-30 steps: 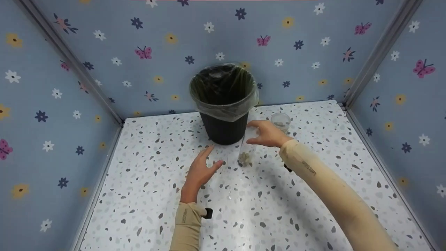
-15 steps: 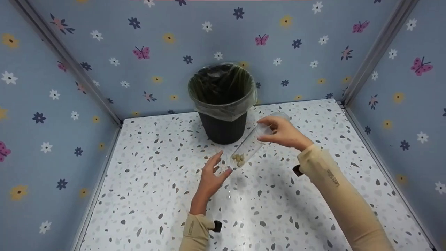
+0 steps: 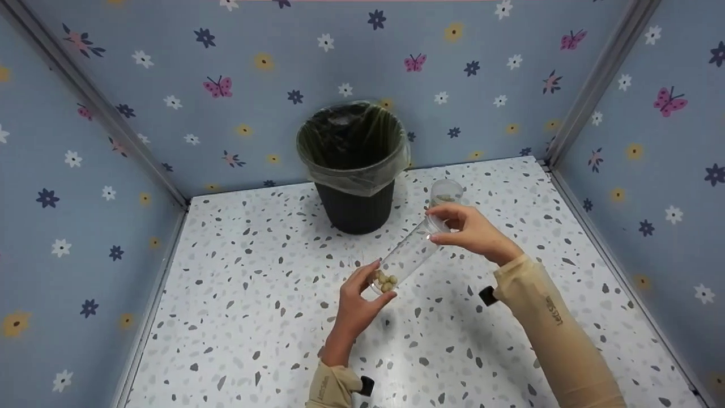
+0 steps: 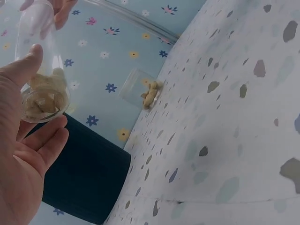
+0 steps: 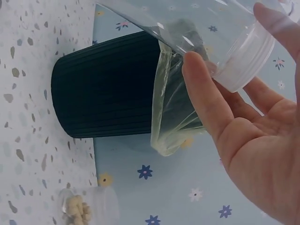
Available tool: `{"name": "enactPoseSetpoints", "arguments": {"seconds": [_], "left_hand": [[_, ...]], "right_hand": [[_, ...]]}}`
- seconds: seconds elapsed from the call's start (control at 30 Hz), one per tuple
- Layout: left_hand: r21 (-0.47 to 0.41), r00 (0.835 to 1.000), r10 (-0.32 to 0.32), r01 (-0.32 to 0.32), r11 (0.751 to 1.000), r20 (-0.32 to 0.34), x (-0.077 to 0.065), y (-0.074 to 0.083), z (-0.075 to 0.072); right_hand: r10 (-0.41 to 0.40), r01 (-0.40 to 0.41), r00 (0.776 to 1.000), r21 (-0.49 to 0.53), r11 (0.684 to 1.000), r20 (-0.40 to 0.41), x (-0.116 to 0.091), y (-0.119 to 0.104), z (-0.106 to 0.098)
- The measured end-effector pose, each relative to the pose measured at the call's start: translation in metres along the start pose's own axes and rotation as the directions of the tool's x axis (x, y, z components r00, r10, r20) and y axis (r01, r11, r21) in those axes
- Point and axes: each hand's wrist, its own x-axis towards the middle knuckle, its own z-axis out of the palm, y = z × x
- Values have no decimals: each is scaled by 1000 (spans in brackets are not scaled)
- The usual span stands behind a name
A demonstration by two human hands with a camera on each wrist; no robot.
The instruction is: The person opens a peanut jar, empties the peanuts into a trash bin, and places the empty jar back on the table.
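A clear cylindrical plastic jar [image 3: 409,254] is held tilted above the floor, with several small tan, round nut-like pieces [image 3: 386,281] gathered at its lower end. My left hand [image 3: 357,303] grips that lower end, thumb on one side and fingers on the other; the left wrist view looks at the round base [image 4: 44,104]. At the upper end, my right hand [image 3: 473,232] holds the jar around its translucent lid [image 5: 248,58], thumb and fingers on opposite sides. Just behind the right hand stands a small clear cup [image 3: 447,190] with tan pieces [image 5: 78,211] in it.
A black bin [image 3: 357,207] with a clear liner [image 3: 362,180] folded over its rim stands against the back wall, close beyond the jar. Flower-patterned blue panels [image 3: 249,73] enclose the speckled white surface [image 3: 238,317] at the back and both sides.
The jar has been tilted and brought forward from beside the bin by the right hand. The left hand has moved right and taken hold of the jar's lower end.
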Motion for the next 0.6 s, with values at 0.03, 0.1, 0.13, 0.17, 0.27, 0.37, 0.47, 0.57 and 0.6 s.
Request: {"name": "enactPoseSetpoints", "arguments": {"seconds": [0.03,0.1,0.13,0.17,0.27,0.37,0.47,0.57,0.6], "left_hand": [[1,1000,6,-6,1000,-1,0,-1,1],[-2,1000,14,-14,1000,-2,-1,-7,3],[1,1000,15,-15,1000,-4,-1,-11,3],[2,1000,17,-17,1000,-1,0,-15,3],[28,1000,22,-22,999,16,2,-28,2],[75,997,54,-57,996,47,6,-33,0],[138,992,107,-115,984,65,9,-34,-2],[187,989,129,-141,972,75,8,-35,-3],[199,988,131,-145,969,81,6,-35,-3]], "right_hand": [[1,-1,1000,1,1000,-6,-1,1,0],[2,-2,1000,10,1000,-17,-4,4,1],[-1,2,1000,17,1000,-19,-4,4,1],[-7,8,1000,21,1000,-27,-5,4,2],[-42,39,997,-31,999,-71,-8,5,5],[-71,49,990,-172,984,-124,-10,3,13],[-74,8,982,-351,936,-174,-8,2,21],[-15,-93,970,-431,897,-241,-5,5,30],[9,-129,964,-440,889,-264,-4,7,33]]}}
